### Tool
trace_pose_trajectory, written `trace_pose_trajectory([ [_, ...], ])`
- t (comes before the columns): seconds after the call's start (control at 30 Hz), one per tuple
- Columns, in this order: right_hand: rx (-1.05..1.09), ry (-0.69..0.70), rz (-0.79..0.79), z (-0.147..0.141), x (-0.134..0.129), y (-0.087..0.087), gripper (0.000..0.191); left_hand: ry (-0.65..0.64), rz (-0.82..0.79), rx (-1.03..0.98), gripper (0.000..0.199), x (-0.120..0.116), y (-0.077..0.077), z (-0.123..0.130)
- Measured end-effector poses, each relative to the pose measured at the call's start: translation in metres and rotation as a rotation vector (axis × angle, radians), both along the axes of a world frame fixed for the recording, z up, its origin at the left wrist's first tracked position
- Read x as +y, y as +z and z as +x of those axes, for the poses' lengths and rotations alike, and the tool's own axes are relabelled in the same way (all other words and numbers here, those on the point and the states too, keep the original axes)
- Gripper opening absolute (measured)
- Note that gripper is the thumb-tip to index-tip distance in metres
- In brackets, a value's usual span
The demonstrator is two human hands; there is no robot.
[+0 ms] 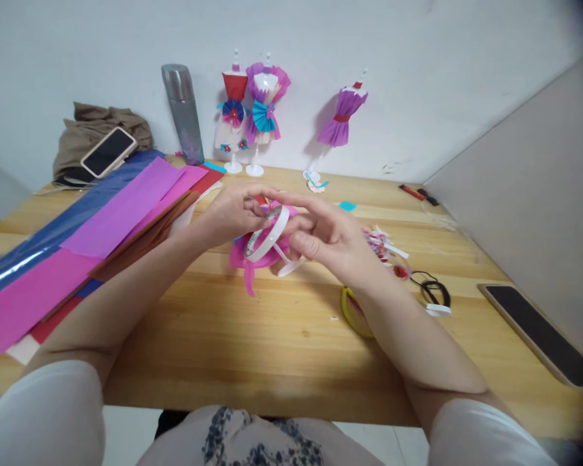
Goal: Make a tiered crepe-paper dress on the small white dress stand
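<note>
A white roll of tape [278, 228] is held up between my hands over the middle of the table. My left hand [240, 208] pinches at its upper left side with curled fingers. From the right, my right hand [323, 230] grips the roll's edge with bent fingers, and its index finger reaches across to the left fingertips. Whether a strip of tape is pulled out, I cannot tell. Behind and below the roll lies a small dress form [287, 264] with a white base and pink paper [249, 278], partly hidden by the roll and fingers.
Coloured paper sheets [121, 207] lie left, beside a phone [109, 152] on brown cloth. A bottle [183, 116] and three dressed forms [342, 116] stand by the wall. Right are paper scraps [381, 243], a yellow ring-shaped item [354, 314], a black cord [437, 291] and another phone [539, 330].
</note>
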State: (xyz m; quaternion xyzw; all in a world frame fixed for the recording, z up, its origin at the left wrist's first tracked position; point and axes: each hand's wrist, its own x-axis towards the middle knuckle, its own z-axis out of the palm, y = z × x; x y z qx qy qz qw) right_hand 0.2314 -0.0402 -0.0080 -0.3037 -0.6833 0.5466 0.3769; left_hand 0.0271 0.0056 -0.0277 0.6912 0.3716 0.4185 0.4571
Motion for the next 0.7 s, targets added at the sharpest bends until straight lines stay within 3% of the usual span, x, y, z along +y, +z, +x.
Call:
trace_pose_trajectory([
  [0.1, 0.090, 0.120, -0.054, -0.007, -0.010, -0.004, 0.067, 0.125, 0.181, 0.058, 0.028, -0.004, 0.001, 0.004],
  [0.2, 0.106, 0.064, -0.045, -0.008, -0.012, -0.004, 0.061, 0.182, 0.234, 0.067, 0.029, -0.006, 0.002, 0.005],
  [0.37, 0.129, -0.066, -0.069, -0.001, -0.008, 0.007, 0.043, 0.096, 0.164, 0.042, 0.025, -0.010, 0.011, 0.003],
  [0.53, 0.143, -0.115, -0.076, 0.010, 0.000, 0.019, 0.036, 0.096, -0.081, -0.010, 0.034, -0.006, 0.016, -0.004],
  [0.63, 0.144, -0.081, -0.115, 0.019, 0.007, 0.024, 0.033, 0.091, -0.105, 0.012, 0.047, 0.002, 0.012, -0.012],
  [0.7, 0.136, -0.009, -0.184, 0.025, 0.014, 0.025, 0.033, 0.000, -0.065, -0.009, 0.053, 0.007, 0.008, -0.015],
])
